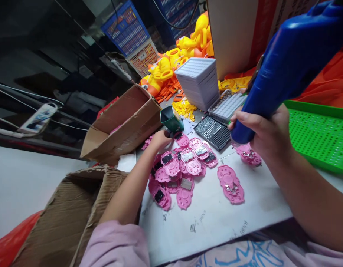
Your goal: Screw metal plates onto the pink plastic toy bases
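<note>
A person's pale pink sleeve (116,241) crosses the near edge of a workbench topped by a white printed board (185,237), an open cardboard box (60,211) standing just to its left. On the board, a lone pink plastic casing (228,180) lies flat, its long axis slanting from far left to near right. The right hand (274,133) is the closer of the two: the casing sits toward the body and to the left of it. Those fingers wrap firmly around a blue cylindrical tool (271,78), tilted steeply, its lower end above a second pink casing (248,155); from here I cannot tell whether they touch. To the left spreads a heap of pink casings (192,167), some showing black or silvery panels. At the heap's far left edge rests the left hand (162,139), well apart from the lone casing; its fingertips are largely hidden, and I cannot tell how far they open or whether they grip anything. Just past them stands a dark green container (171,120), near a black gridded tray (223,139). A green perforated basket (316,161) lies off to the right. Farther back rise stacked pale trays (199,87), yellow-and-orange plastic toys (163,70) and a blue crate (127,29).
</note>
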Motion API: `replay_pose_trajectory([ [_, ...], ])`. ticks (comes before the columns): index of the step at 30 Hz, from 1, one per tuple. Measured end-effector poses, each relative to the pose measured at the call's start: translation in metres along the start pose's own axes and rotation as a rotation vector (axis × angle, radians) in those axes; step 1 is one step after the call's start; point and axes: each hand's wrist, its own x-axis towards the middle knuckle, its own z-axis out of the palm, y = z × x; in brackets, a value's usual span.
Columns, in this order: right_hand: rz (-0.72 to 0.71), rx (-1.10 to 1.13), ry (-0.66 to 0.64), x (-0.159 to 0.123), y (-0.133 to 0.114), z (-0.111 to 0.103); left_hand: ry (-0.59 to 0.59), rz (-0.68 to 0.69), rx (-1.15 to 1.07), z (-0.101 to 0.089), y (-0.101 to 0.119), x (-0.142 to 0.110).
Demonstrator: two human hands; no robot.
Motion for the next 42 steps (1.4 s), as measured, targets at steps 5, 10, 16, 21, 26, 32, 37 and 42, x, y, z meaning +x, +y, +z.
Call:
replay_pose_trajectory([
  [5, -0.008, -0.027, -0.015, 0.002, 0.003, 0.000, 0.006, -0.024, -0.012, -0.002, -0.002, 0.001],
  [10, -0.024, -0.047, -0.016, 0.003, 0.004, -0.001, 0.100, -0.083, -0.067, -0.006, -0.003, -0.001],
  [16, -0.037, -0.041, 0.001, 0.002, 0.002, 0.000, 0.359, -0.053, -0.198, -0.026, 0.024, -0.050],
  [21, -0.047, -0.072, -0.008, 0.001, -0.003, 0.000, 0.184, 0.166, -0.695, -0.012, 0.086, -0.134],
  [26, -0.039, -0.081, -0.005, 0.003, -0.003, -0.001, -0.149, 0.261, -0.701, 0.026, 0.139, -0.176],
  [32, -0.024, -0.105, -0.031, 0.001, 0.000, 0.000, -0.010, 0.279, -0.500, 0.055, 0.155, -0.166],
  [37, -0.027, -0.153, -0.032, 0.000, 0.000, 0.001, -0.027, 0.304, -0.498, 0.048, 0.153, -0.171],
  [42, -0.030, -0.120, -0.040, 0.000, -0.001, 0.001, -0.197, 0.280, -0.652, 0.039, 0.153, -0.189],
])
